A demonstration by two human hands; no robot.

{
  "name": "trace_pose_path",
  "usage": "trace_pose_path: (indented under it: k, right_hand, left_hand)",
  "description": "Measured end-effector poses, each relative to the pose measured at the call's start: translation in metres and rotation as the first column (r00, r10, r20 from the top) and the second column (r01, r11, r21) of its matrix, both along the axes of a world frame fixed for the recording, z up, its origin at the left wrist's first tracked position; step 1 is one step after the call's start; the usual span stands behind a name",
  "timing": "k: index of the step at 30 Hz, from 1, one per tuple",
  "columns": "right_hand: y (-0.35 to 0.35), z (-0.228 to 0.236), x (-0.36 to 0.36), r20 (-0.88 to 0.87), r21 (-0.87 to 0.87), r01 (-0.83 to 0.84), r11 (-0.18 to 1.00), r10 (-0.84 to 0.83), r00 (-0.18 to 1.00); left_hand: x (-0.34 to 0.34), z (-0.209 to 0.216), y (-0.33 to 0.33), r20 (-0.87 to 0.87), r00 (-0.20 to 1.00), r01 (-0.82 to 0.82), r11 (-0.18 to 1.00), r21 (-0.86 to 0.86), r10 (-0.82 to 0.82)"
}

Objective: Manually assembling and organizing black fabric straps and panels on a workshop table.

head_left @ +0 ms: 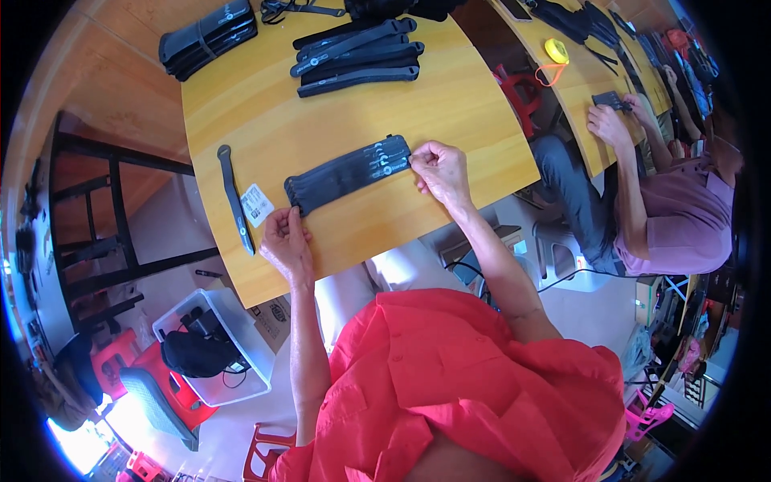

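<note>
A long, flat black pouch (pixel 341 178) with white print at its right end and a gathered left end lies slantwise on the wooden table (pixel 450 96). My left hand (pixel 287 243) pinches the pouch's near left corner. At its right end, the fingers of my right hand (pixel 442 170) are closed on the edge. To the left of the pouch lie a white printed label (pixel 257 205) and a single dark strap (pixel 234 197) with a rounded, slotted end.
Several dark straps (pixel 357 58) are piled at the table's far side. A bundle of black pouches (pixel 210 42) sits far left. A white bin (pixel 261 377) with black items stands lower left. At right, a co-worker's hands (pixel 612 124) hold a small dark piece near a yellow round object (pixel 556 51).
</note>
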State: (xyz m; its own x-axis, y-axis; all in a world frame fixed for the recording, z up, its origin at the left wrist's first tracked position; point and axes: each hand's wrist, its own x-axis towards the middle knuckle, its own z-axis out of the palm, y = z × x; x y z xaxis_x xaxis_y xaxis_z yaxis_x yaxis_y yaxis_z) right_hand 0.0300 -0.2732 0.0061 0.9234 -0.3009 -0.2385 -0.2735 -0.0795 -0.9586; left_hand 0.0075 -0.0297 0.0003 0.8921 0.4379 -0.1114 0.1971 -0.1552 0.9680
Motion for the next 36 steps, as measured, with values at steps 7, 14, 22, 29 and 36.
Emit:
trace_pose_path:
  k: [7, 14, 22, 29, 36]
  right_hand:
    - [0.0011, 0.0016, 0.0004, -0.01, -0.001, 0.009, 1.0, -0.009, 1.0]
    - [0.001, 0.0005, 0.0014, -0.01, -0.017, 0.014, 1.0, -0.015, 1.0]
    - [0.0015, 0.0027, 0.0009, -0.002, -0.016, 0.011, 1.0, -0.011, 1.0]
    - [0.0032, 0.0042, 0.0012, -0.02, -0.033, 0.025, 0.999, -0.026, 0.999]
    - [0.0013, 0.0002, 0.0019, -0.011, -0.031, 0.009, 0.999, -0.009, 1.0]
  left_hand:
    - [0.0012, 0.0027, -0.0013, -0.005, 1.0, 0.01, 0.998, 0.054, -0.01]
    - [0.0014, 0.0018, -0.0017, 0.0, 1.0, 0.01, 0.999, 0.041, -0.01]
    - [0.0014, -0.002, -0.0012, 0.022, 1.0, 0.003, 0.999, 0.035, -0.004]
    - [0.0016, -0.0031, -0.0015, 0.02, 1.0, -0.005, 1.0, 0.015, 0.005]
    - [0.0028, -0.0016, -0.0027, 0.007, 1.0, -0.007, 0.999, 0.044, 0.006]
